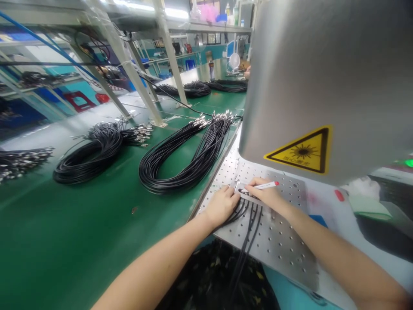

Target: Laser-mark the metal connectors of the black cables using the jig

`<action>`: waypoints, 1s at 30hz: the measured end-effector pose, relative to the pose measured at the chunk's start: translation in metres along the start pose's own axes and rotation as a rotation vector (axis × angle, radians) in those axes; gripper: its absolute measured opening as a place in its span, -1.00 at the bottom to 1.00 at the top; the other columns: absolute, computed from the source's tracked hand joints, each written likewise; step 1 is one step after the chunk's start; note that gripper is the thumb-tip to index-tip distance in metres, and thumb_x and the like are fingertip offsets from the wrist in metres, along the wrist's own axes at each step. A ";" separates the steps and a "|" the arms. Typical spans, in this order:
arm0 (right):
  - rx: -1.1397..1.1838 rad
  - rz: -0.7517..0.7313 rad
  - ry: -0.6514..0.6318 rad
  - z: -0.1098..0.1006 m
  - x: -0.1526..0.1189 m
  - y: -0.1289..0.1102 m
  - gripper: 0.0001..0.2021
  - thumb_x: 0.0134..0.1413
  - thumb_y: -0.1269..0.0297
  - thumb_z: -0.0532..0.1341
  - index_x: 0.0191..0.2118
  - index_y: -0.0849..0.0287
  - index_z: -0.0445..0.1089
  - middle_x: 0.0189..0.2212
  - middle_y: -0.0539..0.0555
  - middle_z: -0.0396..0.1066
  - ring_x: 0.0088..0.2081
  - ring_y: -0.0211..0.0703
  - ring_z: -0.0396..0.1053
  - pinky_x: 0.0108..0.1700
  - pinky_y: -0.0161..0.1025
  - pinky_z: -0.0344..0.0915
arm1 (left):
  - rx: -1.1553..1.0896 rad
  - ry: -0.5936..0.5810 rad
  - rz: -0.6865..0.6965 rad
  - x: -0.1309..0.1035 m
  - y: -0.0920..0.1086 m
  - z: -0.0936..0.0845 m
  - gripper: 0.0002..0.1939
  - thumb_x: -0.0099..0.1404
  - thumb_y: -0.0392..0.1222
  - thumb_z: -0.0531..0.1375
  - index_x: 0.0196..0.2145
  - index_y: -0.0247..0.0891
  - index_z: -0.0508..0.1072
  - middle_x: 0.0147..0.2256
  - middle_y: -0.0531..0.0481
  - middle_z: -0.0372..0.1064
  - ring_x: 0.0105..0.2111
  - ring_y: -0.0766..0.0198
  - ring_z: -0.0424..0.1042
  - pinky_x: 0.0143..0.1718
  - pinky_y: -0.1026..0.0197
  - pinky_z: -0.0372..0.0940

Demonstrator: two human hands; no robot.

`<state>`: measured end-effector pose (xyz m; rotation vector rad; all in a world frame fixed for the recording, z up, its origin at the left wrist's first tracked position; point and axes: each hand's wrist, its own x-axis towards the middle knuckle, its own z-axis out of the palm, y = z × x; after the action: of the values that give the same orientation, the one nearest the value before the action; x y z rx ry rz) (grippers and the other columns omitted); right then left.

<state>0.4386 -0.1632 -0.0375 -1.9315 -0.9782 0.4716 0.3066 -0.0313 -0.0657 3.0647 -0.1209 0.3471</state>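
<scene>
Over the perforated metal plate (280, 241), my right hand (263, 193) is closed around a white marker pen (267, 185) with a red end. My left hand (223, 204) lies just to its left, fingers bent together at the ends of several black cables (251, 224); what its fingertips grip is too small to make out. The cable ends rest at a small metal holder (238, 185) between my hands. From there the cables hang over the plate's near edge toward my lap.
A large grey machine housing (303, 86) with a yellow laser warning sign (303, 151) overhangs the plate. Coiled black cable bundles (180, 181) lie on the green table (97, 232). Shelf posts (172, 56) stand behind. A red cap (339, 195) and cloth (368, 206) are at right.
</scene>
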 end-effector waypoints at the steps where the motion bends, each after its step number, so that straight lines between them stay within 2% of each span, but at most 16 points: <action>1: -0.011 0.003 -0.001 0.000 0.001 0.000 -0.78 -0.08 0.15 0.14 -0.60 0.14 0.28 -0.64 -0.07 0.30 -0.54 -0.26 0.23 -0.47 -0.30 0.14 | 0.002 -0.002 -0.001 0.000 0.000 0.000 -0.79 0.31 -0.34 -0.06 -0.30 -0.26 0.35 -0.36 -0.09 0.26 -0.32 0.16 0.20 -0.29 0.15 0.23; 7: -0.098 0.083 0.004 -0.012 -0.004 0.010 -0.77 -0.08 0.18 0.13 -0.64 0.14 0.22 -0.69 -0.08 0.27 -0.60 -0.28 0.20 -0.54 -0.33 0.08 | 0.001 -0.012 -0.014 0.000 0.001 -0.002 -0.81 0.31 -0.33 -0.05 -0.32 -0.25 0.35 -0.37 -0.09 0.26 -0.31 0.15 0.20 -0.30 0.14 0.23; 13: -0.100 0.034 0.002 -0.033 -0.019 0.022 -0.73 -0.03 0.19 0.11 -0.66 0.14 0.19 -0.68 -0.07 0.23 -0.57 -0.27 0.20 -0.52 -0.32 0.08 | -0.009 -0.019 -0.016 0.001 0.001 -0.003 -0.81 0.31 -0.32 -0.05 -0.32 -0.25 0.35 -0.37 -0.09 0.26 -0.32 0.15 0.19 -0.31 0.14 0.23; 25: -0.159 0.049 0.016 -0.052 -0.038 0.014 -0.71 -0.07 0.20 0.13 -0.70 0.14 0.16 -0.73 -0.08 0.20 -0.62 -0.30 0.15 -0.54 -0.33 0.03 | 0.001 0.004 -0.019 0.000 0.002 -0.003 -0.82 0.31 -0.33 -0.02 -0.32 -0.26 0.36 -0.38 -0.07 0.26 -0.31 0.17 0.20 -0.31 0.17 0.22; 28: -0.152 0.069 0.035 -0.053 -0.041 0.012 -0.72 -0.06 0.18 0.13 -0.67 0.15 0.21 -0.70 -0.06 0.26 -0.59 -0.28 0.21 -0.52 -0.33 0.08 | 0.017 -0.016 -0.032 0.001 0.003 -0.006 -0.82 0.31 -0.33 -0.02 -0.34 -0.26 0.36 -0.37 -0.07 0.27 -0.31 0.18 0.21 -0.30 0.17 0.20; 30: -0.171 0.068 0.091 -0.056 -0.046 0.011 -0.76 -0.02 0.16 0.13 -0.60 0.14 0.28 -0.62 -0.04 0.34 -0.53 -0.24 0.27 -0.48 -0.32 0.13 | 0.047 -0.031 -0.043 0.002 0.004 -0.009 -0.83 0.30 -0.33 -0.02 -0.36 -0.25 0.35 -0.38 -0.06 0.27 -0.32 0.18 0.21 -0.31 0.16 0.18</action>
<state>0.4518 -0.2335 -0.0197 -2.1261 -0.9215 0.3440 0.3060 -0.0349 -0.0561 3.1149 -0.0492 0.3039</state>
